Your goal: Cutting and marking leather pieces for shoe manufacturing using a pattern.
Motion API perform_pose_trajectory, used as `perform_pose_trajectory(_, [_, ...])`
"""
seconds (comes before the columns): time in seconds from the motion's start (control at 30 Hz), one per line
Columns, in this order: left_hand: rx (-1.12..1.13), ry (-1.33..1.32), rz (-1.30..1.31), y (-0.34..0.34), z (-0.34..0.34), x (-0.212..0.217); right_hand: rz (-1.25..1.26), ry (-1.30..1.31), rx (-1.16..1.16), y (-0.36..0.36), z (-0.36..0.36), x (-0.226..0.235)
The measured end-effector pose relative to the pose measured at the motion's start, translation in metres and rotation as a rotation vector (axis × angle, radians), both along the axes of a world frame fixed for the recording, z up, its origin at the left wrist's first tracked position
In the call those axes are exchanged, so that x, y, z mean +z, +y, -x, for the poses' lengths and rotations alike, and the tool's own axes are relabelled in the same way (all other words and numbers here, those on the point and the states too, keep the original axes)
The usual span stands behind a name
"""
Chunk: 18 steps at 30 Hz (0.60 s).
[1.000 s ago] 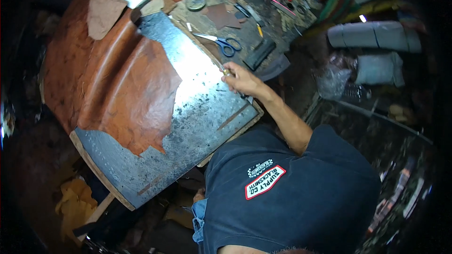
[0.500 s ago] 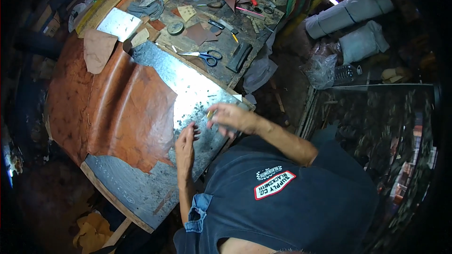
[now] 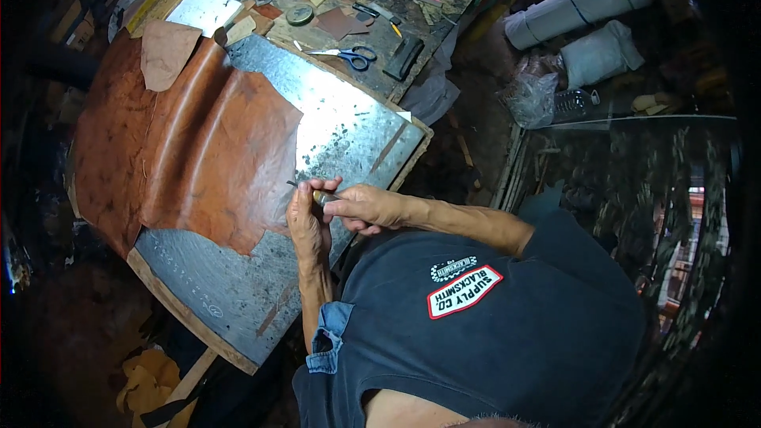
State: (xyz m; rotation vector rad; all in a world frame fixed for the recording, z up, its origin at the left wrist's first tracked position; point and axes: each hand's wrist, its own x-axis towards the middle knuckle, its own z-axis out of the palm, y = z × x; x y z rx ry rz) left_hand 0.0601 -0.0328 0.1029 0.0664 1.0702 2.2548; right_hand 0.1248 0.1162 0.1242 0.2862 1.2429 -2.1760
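My right hand (image 3: 366,208) is closed around a short-handled tool (image 3: 320,197) with a brass-coloured collar. A thin dark tip sticks out past my fingers toward the left. My left hand (image 3: 304,218) meets it at the front end, thumb on one side and fingers on the other; part of its grip is hidden. Both hands are over the near edge of a metal-topped work table (image 3: 349,131). Just left of them lies a large brown leather hide (image 3: 230,158), creased in a raised fold and draped over the table's left side.
A smaller tan leather piece (image 3: 168,54) lies on the hide. Beyond, a wooden bench (image 3: 317,83) carries blue-handled scissors (image 3: 357,57), a round tin (image 3: 299,15), a black block-like tool (image 3: 404,57) and leather scraps. Wrapped rolls (image 3: 579,8) and a plastic bottle (image 3: 575,101) stand at right.
My hands, apart before, have come together on the tool. The right hand has moved left and slightly down in the picture. The whole view has shifted a little.
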Motion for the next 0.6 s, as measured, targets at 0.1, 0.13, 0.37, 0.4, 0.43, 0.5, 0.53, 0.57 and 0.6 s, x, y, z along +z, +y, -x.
perform_pose_trajectory(0.1, [0.093,0.077,0.083,0.001,-0.004,-0.008,-0.751,0.473,-0.088,-0.009,0.0,-0.01])
perform_pose_trajectory(0.13, [0.136,0.14,0.14,0.0,-0.007,-0.01,-1.263,0.742,-0.109,-0.013,-0.002,-0.013])
perform_pose_trajectory(0.37, [0.195,0.12,0.007,0.002,-0.005,-0.013,-0.494,0.123,-0.285,0.003,-0.02,-0.005])
perform_pose_trajectory(0.4, [0.195,0.118,0.028,0.002,-0.003,-0.012,-0.177,-0.098,-0.238,0.016,-0.026,-0.002])
perform_pose_trajectory(0.43, [0.215,0.099,0.027,0.003,-0.001,-0.01,-0.035,-0.171,-0.198,0.02,-0.027,-0.002])
perform_pose_trajectory(0.5, [0.224,0.056,0.007,0.006,0.003,-0.008,0.111,-0.225,-0.155,0.027,-0.025,-0.005])
perform_pose_trajectory(0.53, [0.238,0.058,0.039,0.009,0.005,-0.008,-0.024,-0.087,-0.158,0.026,-0.022,-0.007])
perform_pose_trajectory(0.57, [0.259,0.088,0.067,0.013,0.008,-0.007,-0.124,0.037,-0.146,0.028,-0.018,-0.01])
perform_pose_trajectory(0.6, [0.282,0.112,0.07,0.019,0.01,-0.008,-0.15,0.05,-0.159,0.03,-0.013,-0.013])
